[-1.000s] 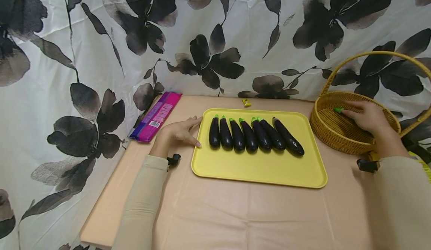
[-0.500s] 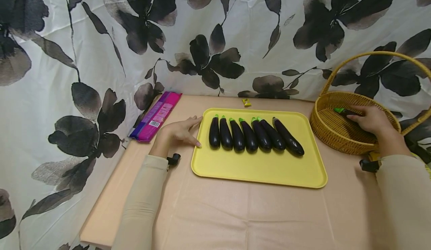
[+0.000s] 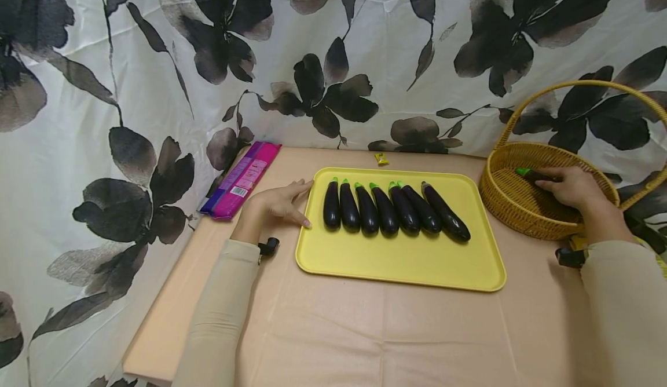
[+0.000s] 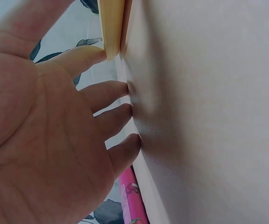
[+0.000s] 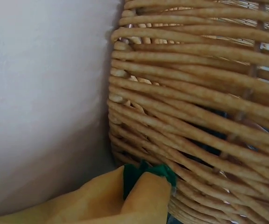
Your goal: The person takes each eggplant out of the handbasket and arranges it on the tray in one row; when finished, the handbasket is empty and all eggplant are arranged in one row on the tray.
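Observation:
My right hand reaches into the wicker basket at the right, its fingers on a dark eggplant whose green stem points left. The hand covers much of that eggplant. In the right wrist view the basket weave hides the hand. Several eggplants lie in a row on the yellow tray, most stems towards the back. My left hand touches the tray's left edge. In the left wrist view its fingers are extended, one against the tray rim, others touching the table.
A pink and purple packet lies on the table's left side. Behind the tray sits a small yellow wrapper. The basket's tall handle arches above the right hand. Yellow cloth with a green bit bunches beside the basket.
The right hand has drawn back slightly to the right inside the basket, so more of the eggplant shows beyond its fingers. The left hand and tray look unchanged.

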Motion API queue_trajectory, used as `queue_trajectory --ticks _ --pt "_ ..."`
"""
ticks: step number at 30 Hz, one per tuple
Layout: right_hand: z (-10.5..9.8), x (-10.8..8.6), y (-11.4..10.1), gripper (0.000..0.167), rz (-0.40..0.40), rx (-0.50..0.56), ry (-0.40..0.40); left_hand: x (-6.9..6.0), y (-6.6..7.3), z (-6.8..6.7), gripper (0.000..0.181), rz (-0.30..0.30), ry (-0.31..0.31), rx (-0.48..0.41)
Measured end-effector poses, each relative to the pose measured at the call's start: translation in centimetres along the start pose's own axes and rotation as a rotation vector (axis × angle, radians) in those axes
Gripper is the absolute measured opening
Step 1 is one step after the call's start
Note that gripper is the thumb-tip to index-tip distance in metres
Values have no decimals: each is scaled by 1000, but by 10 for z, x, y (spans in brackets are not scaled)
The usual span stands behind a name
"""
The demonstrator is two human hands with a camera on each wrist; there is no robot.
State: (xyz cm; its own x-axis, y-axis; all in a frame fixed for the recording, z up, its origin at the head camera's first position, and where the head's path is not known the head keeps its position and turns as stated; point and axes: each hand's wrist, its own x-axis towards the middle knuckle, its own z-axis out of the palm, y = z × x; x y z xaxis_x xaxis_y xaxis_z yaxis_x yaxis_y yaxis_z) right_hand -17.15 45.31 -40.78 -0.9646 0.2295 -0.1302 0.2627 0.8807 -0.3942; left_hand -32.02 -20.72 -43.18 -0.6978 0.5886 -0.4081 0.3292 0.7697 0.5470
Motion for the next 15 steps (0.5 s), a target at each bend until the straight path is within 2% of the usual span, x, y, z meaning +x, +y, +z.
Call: queue_trajectory --ticks 9,15 --pt "4 4 1 66 -40 -10 -79 0 0 -1 130 -1 0 2" --pt "5 3 1 66 -38 -8 -75 -1 0 -1 131 2 -11 4"
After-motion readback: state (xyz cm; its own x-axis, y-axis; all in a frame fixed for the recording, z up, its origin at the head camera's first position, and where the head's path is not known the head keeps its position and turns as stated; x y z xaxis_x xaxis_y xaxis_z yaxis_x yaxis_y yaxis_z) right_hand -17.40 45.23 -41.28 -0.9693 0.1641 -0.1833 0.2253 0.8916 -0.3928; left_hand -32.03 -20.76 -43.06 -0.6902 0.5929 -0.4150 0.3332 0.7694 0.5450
